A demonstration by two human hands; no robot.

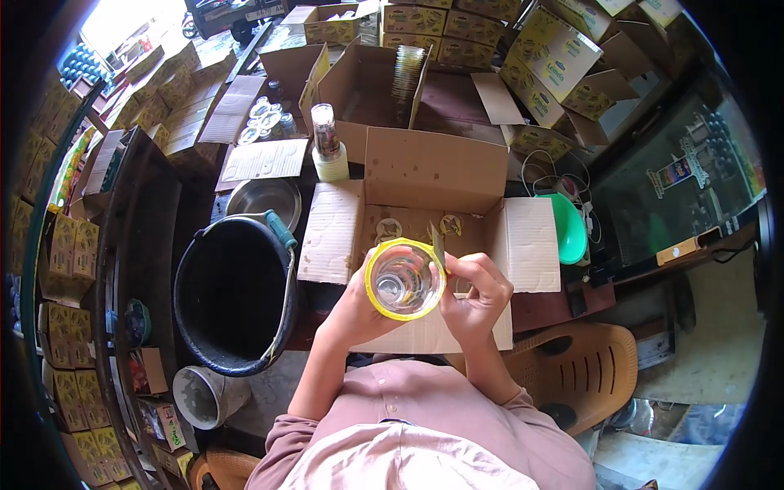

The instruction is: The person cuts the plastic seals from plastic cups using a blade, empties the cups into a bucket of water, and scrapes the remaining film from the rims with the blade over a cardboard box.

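Observation:
A clear plastic cup (392,287) with a bright yellow rim is held up in front of my body, its opening facing the camera. My left hand (359,306) is wrapped round the cup's left side. At the right side of the rim, my right hand (476,296) pinches a thin, flat piece (438,247) seen almost edge-on. Below the cup stands an open cardboard box (435,167) with its flaps spread. Inside the box lie a few small round pieces (451,224) with a star-like pattern. The cup hides part of the box floor.
A large black bucket (233,306) stands left of the box, with a metal basin (264,198) behind it. Stacked cups (330,163) stand behind the left flap. A green bowl (561,227) is at the right, above a brown plastic chair (572,367). Cartons surround the table.

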